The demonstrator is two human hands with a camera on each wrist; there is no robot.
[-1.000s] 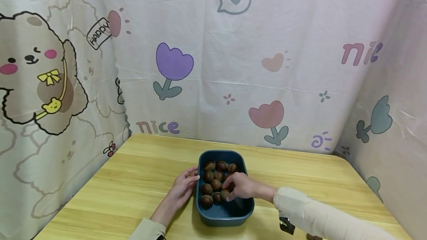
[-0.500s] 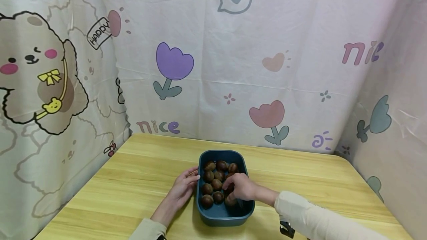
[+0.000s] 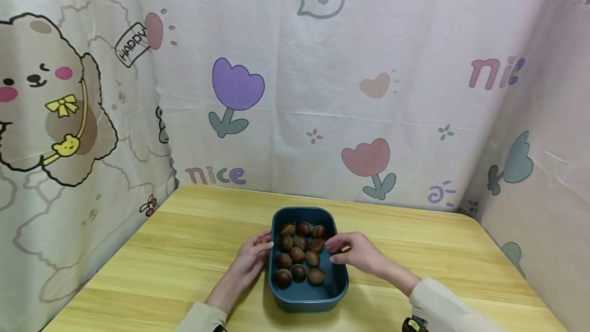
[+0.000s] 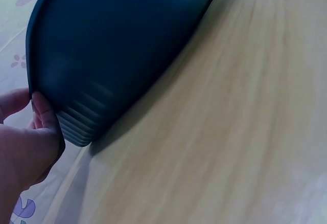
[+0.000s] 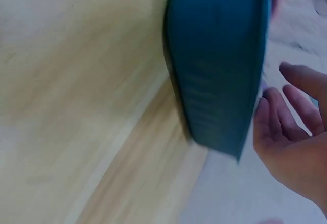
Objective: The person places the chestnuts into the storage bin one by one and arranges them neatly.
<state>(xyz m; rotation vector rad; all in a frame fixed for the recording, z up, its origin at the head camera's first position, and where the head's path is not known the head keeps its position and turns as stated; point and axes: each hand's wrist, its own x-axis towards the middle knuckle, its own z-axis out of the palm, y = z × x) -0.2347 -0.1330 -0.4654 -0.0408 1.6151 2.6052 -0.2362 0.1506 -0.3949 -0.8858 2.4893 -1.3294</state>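
A dark blue rectangular box (image 3: 308,305) stands on the table, longer side pointing away from me. Inside it, brown chestnuts (image 3: 297,254) lie in rows of three, with bare floor at the near end and along the right side. My left hand (image 3: 251,260) grips the box's left wall; the left wrist view has thumb and fingers (image 4: 45,110) pinching the rim. Over the right rim hovers my right hand (image 3: 361,254), fingers loosely bent and apart, holding nothing. In the right wrist view that hand (image 5: 291,127) is beside the box's outer wall (image 5: 214,65).
Light wood-grain table (image 3: 207,219) surrounds the box. A white cloth (image 3: 415,40) printed with flowers, hearts and a bear hangs behind the table and along both sides.
My right hand has let go of a chestnut at the near right of the rows and drawn back up and right to the rim. My left hand stays on the box.
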